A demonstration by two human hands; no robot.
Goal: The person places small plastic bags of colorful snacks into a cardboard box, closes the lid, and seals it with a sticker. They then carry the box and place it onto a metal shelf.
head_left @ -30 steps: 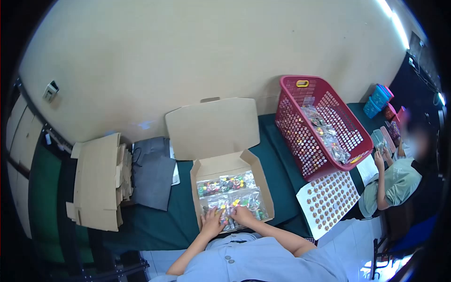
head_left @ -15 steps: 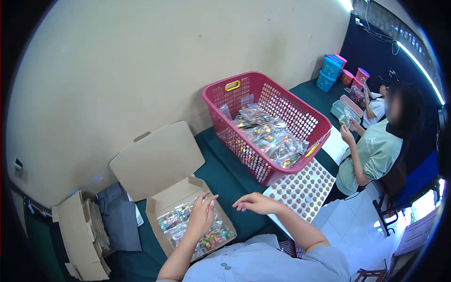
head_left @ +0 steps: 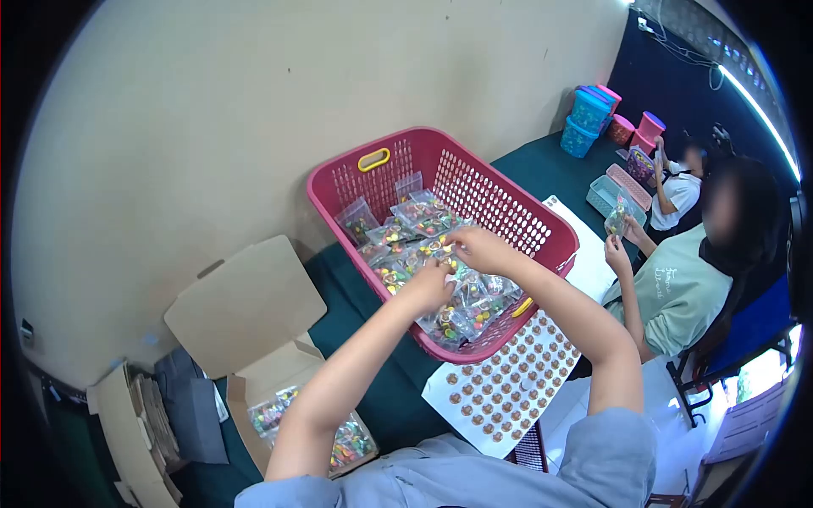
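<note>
Hands [head_left: 428,288] [head_left: 476,249], two, inside one basket [head_left: 542,233].

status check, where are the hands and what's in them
Both hands in the red basket: left hand and right hand on the packets, grip unclear. Cardboard box open, part filled. Nothing in the way.

We see a long surface [head_left: 373,398] with a dark green cover, set against the wall. A red basket [head_left: 517,220] stands on it. Just beside the basket lies a white sheet of round stickers [head_left: 500,385]. An open cardboard box [head_left: 254,381] sits further left, with grey cloth [head_left: 193,406] and flat cardboard [head_left: 127,432] past it. Small coloured tubs [head_left: 593,114] stand at the far end.
</note>
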